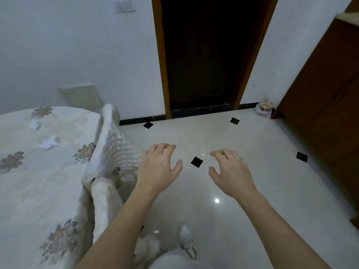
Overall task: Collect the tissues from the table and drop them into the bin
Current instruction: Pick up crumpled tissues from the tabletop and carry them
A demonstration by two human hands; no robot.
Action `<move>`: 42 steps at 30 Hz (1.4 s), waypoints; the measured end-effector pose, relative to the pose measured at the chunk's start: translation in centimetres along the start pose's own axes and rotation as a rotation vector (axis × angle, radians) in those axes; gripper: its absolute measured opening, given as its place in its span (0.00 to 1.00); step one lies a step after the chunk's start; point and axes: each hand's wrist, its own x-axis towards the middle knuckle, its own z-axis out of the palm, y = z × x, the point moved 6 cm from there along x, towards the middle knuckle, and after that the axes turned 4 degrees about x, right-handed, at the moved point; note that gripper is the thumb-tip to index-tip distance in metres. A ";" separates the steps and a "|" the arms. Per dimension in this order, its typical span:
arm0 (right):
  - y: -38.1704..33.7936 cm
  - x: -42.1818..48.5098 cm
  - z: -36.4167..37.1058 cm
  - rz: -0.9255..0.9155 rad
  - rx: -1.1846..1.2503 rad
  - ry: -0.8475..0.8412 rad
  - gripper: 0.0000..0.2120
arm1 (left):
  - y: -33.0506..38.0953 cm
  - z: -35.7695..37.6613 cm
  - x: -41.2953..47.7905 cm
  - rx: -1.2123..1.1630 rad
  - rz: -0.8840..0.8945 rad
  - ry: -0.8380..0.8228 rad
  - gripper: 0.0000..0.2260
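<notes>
A home room: a round table (23, 191) with flowered cloth (covered chair (114, 150) beside), wooden doorway (202, 55), tiled floor (252, 181).

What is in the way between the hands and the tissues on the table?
A chair draped in white cloth stands at the table's edge, between the left hand and the two crumpled tissues. Both hands, with the right hand, hover empty over the floor, so the reach must go around or over the chair back.

You have 2 crumpled white tissues on the table (48, 191): small tissue (34, 125) farther off, larger tissue (49, 142) nearer. A small bin (263, 110) sits on the floor by the far wall.
</notes>
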 end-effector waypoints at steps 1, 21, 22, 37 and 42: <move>0.3 2.1 0.2 0.001 -0.003 -0.009 0.18 | -0.6 0.6 2.0 -0.010 -0.013 -0.008 0.22; 0.9 33.5 7.3 -0.147 0.040 -0.093 0.19 | -11.6 8.3 26.5 0.040 -0.178 -0.029 0.23; 1.0 35.3 7.8 -0.159 0.050 -0.090 0.19 | -12.2 8.9 27.9 0.044 -0.193 -0.032 0.23; -1.0 64.8 13.2 -0.441 0.119 -0.222 0.20 | -21.6 13.0 50.5 0.105 -0.476 0.067 0.21; -5.6 69.6 16.2 -0.583 0.150 -0.290 0.19 | -26.3 13.2 50.8 0.166 -0.625 0.046 0.22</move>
